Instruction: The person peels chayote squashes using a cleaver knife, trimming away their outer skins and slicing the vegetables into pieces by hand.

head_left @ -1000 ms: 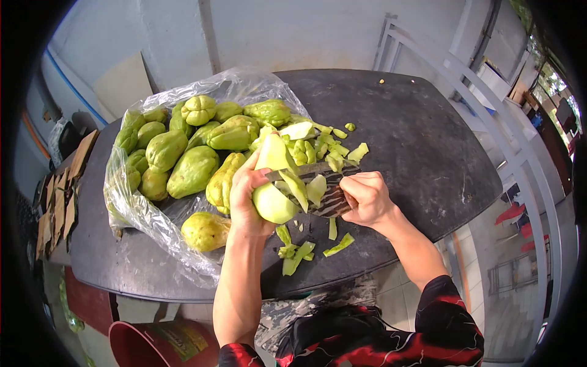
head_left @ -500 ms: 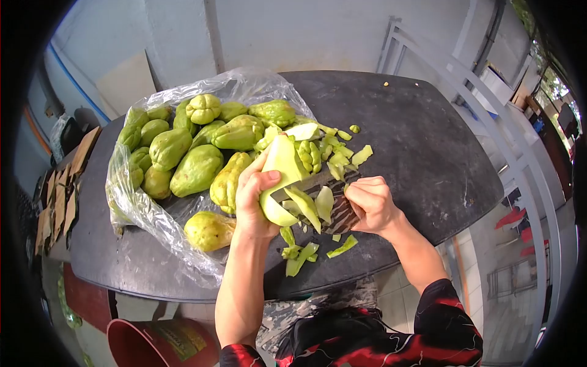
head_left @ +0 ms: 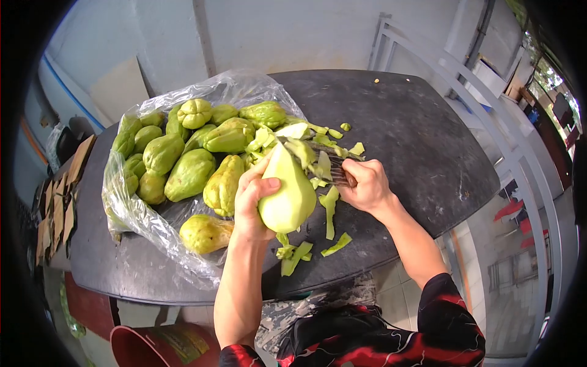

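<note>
My left hand (head_left: 252,205) is wrapped round a peeled, pale green chayote (head_left: 287,194), held upright above the table. My right hand (head_left: 365,185) grips the handle of a dark, striped knife (head_left: 333,166). Its blade reaches left to the top of the chayote, with pieces of peel clinging to it. Green peelings (head_left: 295,258) lie on the table below and behind the chayote. Left of my left hand, several unpeeled chayotes (head_left: 191,175) sit on an open clear plastic bag (head_left: 162,241). One yellowish chayote (head_left: 205,233) lies nearer the front.
The dark table (head_left: 422,153) has a rounded edge. A red bucket (head_left: 153,347) stands on the floor below its front left. Flattened cardboard (head_left: 61,205) is at the far left. A grey metal railing (head_left: 520,153) runs along the right.
The knife and my right hand have moved up and away from the chayote's lower part to its top. The chayote now shows its full peeled side, and a long peel strip lies on the table.
</note>
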The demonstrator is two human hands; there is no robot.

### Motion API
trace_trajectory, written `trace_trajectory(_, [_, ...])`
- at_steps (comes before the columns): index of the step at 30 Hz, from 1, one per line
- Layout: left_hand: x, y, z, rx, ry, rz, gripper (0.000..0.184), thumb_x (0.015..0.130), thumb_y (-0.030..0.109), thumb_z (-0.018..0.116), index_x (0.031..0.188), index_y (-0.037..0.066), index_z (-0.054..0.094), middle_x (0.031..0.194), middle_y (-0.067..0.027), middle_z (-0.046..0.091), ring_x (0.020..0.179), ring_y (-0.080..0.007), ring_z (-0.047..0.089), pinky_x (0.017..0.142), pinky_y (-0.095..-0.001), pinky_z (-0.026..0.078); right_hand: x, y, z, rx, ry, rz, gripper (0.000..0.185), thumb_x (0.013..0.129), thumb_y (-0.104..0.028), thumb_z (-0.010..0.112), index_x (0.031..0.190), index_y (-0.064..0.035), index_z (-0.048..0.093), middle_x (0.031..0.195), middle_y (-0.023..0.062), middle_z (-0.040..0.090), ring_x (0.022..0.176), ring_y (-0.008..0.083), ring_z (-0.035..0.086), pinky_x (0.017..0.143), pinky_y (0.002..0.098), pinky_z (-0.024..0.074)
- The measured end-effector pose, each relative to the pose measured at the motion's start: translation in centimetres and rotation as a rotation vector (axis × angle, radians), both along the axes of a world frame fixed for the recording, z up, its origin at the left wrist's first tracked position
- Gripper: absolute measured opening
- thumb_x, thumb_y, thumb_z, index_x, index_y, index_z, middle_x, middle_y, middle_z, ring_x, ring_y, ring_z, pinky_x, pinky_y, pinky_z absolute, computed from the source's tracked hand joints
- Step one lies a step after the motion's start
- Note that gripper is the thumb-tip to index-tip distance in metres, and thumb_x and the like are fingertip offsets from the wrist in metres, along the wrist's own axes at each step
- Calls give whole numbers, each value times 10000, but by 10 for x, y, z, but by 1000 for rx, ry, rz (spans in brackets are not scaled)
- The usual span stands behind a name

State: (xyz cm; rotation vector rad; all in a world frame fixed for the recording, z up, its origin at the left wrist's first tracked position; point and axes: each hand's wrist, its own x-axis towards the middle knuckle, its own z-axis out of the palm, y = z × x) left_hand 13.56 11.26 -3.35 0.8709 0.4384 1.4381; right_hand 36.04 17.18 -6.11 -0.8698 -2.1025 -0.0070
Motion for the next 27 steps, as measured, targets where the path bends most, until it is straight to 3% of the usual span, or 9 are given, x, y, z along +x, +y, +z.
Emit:
trace_trajectory(4, [-2,2,-5,-4,4,-46,735,750,214,606,1405,-81,453,1140,-166,656,916,-227,671,819,-319,558,1,0,-2,-97,77,-10,207,742,-98,727,688,-36,537,544,92,570,470,280,593,455,365,449])
trace_trajectory(6, [3,1,-2,-188,-212,32,676,809,253,609,1398,-48,468,1152,-175,658,949,-255,670,852,-358,555,-2,-4,1,-89,87,19,220,725,-91,725,670,-43,518,533,85,550,464,273,582,454,362,443])
trace_trajectory(8, [2,6,-1,-229,-369,117,492,921,328,553,1288,1,544,1154,-183,657,1014,-270,660,883,-406,544,-5,-9,3,-80,98,42,234,708,-84,723,652,-51,498,523,78,531,458,266,571,454,359,437])
trace_trajectory(11, [-5,12,-10,-252,-423,93,518,890,395,615,1278,52,586,1170,-176,665,1016,-274,646,910,-445,518,-13,-14,2,145,15,190,306,636,-93,704,609,-93,399,497,38,411,430,238,507,438,355,409])
trace_trajectory(17, [-1,10,-12,-353,-326,172,489,890,403,600,1162,-3,611,964,-146,684,837,-264,669,776,-389,560,-19,-22,3,245,-35,271,267,605,-147,657,611,-95,395,512,38,423,445,240,483,445,341,370])
trace_trajectory(25, [1,8,-12,-338,-306,103,485,883,407,601,1125,-13,619,953,-153,678,840,-270,661,801,-399,553,-18,-23,4,280,-43,230,252,580,-130,650,622,-93,404,520,42,441,454,243,492,451,342,378])
trace_trajectory(27, [5,6,-5,-343,-299,263,483,874,384,625,1148,-14,616,984,-157,683,890,-278,663,856,-407,542,-17,-20,2,236,-30,182,254,574,-122,658,621,-96,410,524,35,459,464,242,513,459,339,397])
